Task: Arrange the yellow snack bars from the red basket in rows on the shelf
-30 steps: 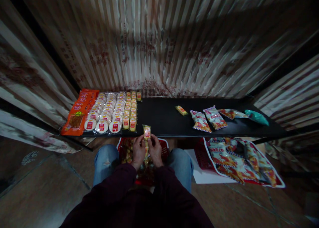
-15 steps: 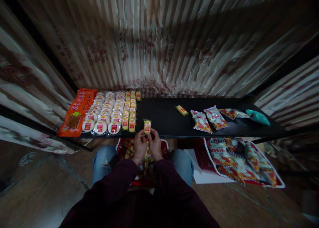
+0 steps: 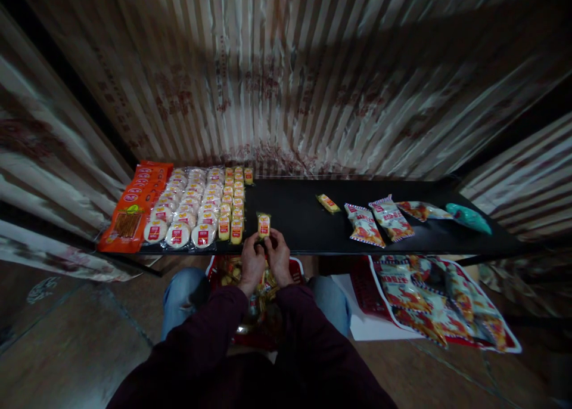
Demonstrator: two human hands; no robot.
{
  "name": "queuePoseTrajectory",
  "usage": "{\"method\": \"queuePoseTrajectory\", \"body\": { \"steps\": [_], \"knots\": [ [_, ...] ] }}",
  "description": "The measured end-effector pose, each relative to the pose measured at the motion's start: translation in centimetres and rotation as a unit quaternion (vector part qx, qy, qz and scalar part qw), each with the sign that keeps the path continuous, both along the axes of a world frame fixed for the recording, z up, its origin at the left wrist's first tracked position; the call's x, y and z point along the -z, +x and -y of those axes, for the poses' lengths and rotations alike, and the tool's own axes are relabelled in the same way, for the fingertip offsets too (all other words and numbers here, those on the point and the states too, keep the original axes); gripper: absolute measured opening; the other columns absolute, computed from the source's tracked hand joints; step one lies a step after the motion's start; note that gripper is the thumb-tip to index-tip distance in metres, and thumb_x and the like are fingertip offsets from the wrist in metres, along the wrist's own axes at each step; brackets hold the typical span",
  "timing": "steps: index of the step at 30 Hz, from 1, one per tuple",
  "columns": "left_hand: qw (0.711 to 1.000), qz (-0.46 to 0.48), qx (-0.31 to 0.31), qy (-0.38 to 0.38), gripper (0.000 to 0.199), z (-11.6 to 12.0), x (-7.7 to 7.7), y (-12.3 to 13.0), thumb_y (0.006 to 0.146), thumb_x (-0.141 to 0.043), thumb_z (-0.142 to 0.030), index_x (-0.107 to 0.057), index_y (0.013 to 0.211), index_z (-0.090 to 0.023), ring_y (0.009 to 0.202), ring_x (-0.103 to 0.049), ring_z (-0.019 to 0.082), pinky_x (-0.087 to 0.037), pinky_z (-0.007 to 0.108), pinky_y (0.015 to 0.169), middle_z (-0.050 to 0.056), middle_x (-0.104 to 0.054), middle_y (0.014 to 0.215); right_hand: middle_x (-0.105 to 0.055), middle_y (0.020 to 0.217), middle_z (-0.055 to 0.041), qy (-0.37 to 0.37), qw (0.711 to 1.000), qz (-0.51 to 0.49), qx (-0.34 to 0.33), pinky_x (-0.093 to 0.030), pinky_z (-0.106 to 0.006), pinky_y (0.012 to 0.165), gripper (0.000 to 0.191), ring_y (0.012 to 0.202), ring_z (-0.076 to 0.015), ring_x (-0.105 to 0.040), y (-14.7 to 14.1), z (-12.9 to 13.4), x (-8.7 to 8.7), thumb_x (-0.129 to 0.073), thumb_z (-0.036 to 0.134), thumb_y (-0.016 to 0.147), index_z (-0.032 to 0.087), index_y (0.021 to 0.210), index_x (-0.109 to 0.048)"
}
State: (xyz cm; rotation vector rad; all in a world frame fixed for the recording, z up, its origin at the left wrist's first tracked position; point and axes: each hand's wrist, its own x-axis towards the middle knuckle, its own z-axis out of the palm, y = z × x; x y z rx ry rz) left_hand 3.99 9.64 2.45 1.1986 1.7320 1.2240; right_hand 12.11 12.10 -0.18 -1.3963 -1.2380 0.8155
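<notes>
Between my fingertips, at the front edge of the black shelf (image 3: 295, 218), is a small wrapped yellow snack (image 3: 264, 225) with a red and white label. My left hand (image 3: 252, 261) pinches its lower left side, and my right hand (image 3: 279, 257) closes on its lower right. To the left stand columns of matching small yellow packs (image 3: 230, 212), with one more at the back (image 3: 249, 176). Beneath my hands a red basket (image 3: 297, 269) holds many gold-wrapped pieces, partly hidden by my arms.
Rows of round white wrapped crackers (image 3: 184, 209) and orange packets (image 3: 134, 206) fill the shelf's left end. Rightward lie a single yellow pack (image 3: 328, 203), several chip bags (image 3: 364, 224) and a teal packet (image 3: 469, 217). A second red basket (image 3: 373, 296) with chip bags stands below right.
The view has tilted slightly, so the shelf sits a little lower. Both hands still hold the small yellow snack at the front edge, with little movement.
</notes>
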Motion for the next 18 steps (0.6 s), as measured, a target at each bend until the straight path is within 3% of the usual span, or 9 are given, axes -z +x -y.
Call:
{"method": "queuePoseTrajectory", "body": {
  "steps": [9,18],
  "knots": [
    [1.0,-0.017,-0.009,-0.025,0.036,-3.3,-0.9,0.2,0.08,-0.045,-0.011,-0.064,0.11,-0.015,0.114,-0.056,0.019,-0.04,0.032,0.104,0.012,-0.061,0.12,-0.072,0.093,-0.0053,-0.059,0.995,0.078,0.024,-0.052,-0.032,0.079,0.026,0.083,-0.0194,-0.067,0.0,-3.5,-0.2,-0.056,0.031,0.079,0.021,0.102,-0.062],
    [0.999,-0.02,-0.006,-0.03,0.039,-6.3,-1.3,0.8,0.083,-0.044,-0.016,-0.059,0.119,-0.013,0.125,-0.05,0.022,-0.035,0.035,0.109,0.015,-0.056,0.133,-0.072,0.092,-0.0058,-0.032,0.999,0.036,0.014,-0.052,-0.029,0.075,0.028,0.081,-0.0178,-0.067,-0.5,-7.1,0.2,-0.058,0.027,0.075,0.02,0.103,-0.06]
  ]
}}
